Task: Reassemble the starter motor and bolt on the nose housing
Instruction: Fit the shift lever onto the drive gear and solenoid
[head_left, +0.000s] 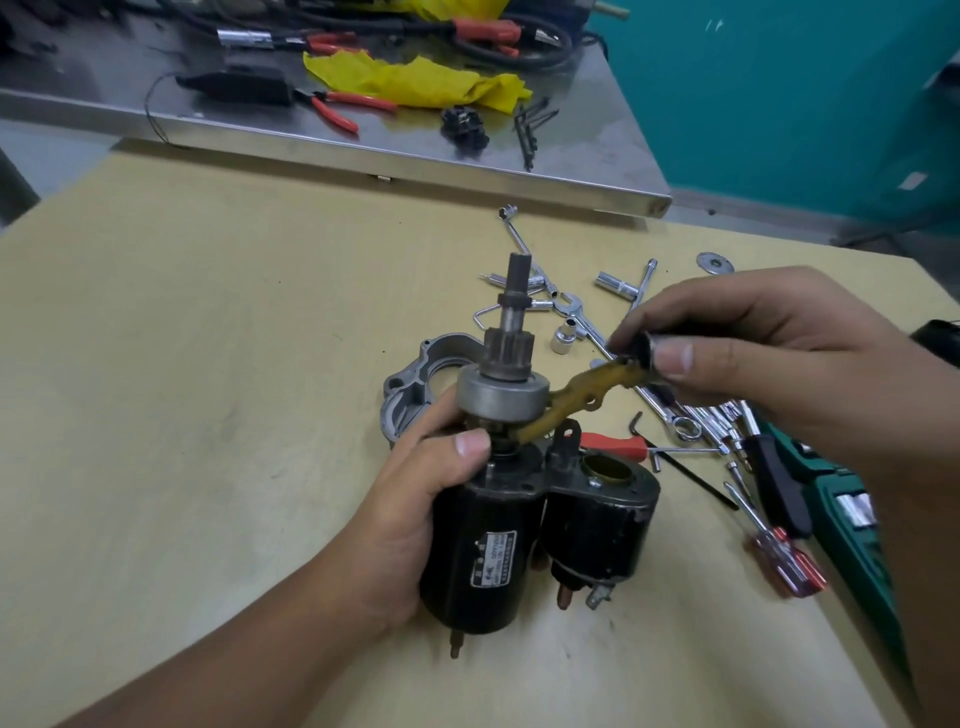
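We hold the starter motor (480, 551) upright over the pale tan tabletop (208, 389), and we place everything else by it. Our left hand (415, 499) wraps its black body, thumb pressed just under the silver clutch drum (501, 397) beneath the pinion gear (509, 353). Our right hand (769, 358), above and right of the motor, pinches a small dark plunger (644, 353) joined to the yellow shift fork (576, 400), whose lower end reaches in under the drum. The solenoid (597, 514) sits fixed against the motor's right side, its bore open upward. The nose housing (415, 384) lies on the tabletop just behind the motor. Right of the motor we see scattered sockets (563, 338), screwdrivers (779, 551) and a green tool case (852, 535). Beyond it stands a steel bench (363, 150) with a yellow rag (415, 80) and red-handled pliers (337, 106), before a teal wall (779, 104).
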